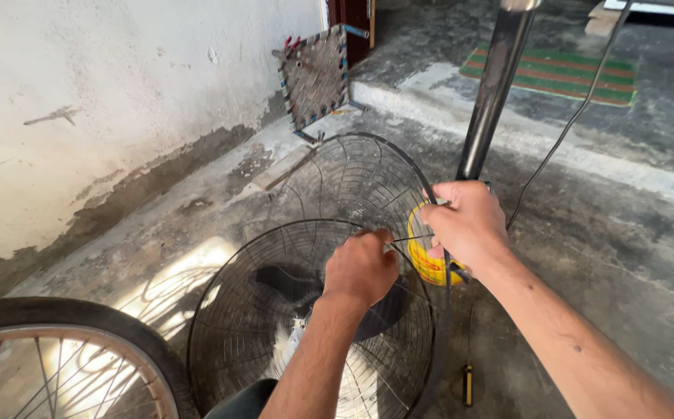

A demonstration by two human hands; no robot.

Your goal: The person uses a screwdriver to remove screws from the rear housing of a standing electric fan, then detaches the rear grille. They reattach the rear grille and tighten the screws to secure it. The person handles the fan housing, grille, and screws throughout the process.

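Observation:
A round black wire fan guard leans in front of me, and a second guard stands behind it, rimmed by a black band. My left hand is closed on thin wires near the front guard's upper edge. My right hand grips the black rim of the rear guard, with its fingers over a yellow round part that has red marks. A dark metal pole rises just behind my right hand. What the yellow part is fixed to is hidden by my hand.
A bicycle wheel fills the lower left corner. A woven square panel leans on the white wall. A black cable trails over the concrete floor. A green striped mat lies far back. A small yellow-handled tool lies on the floor.

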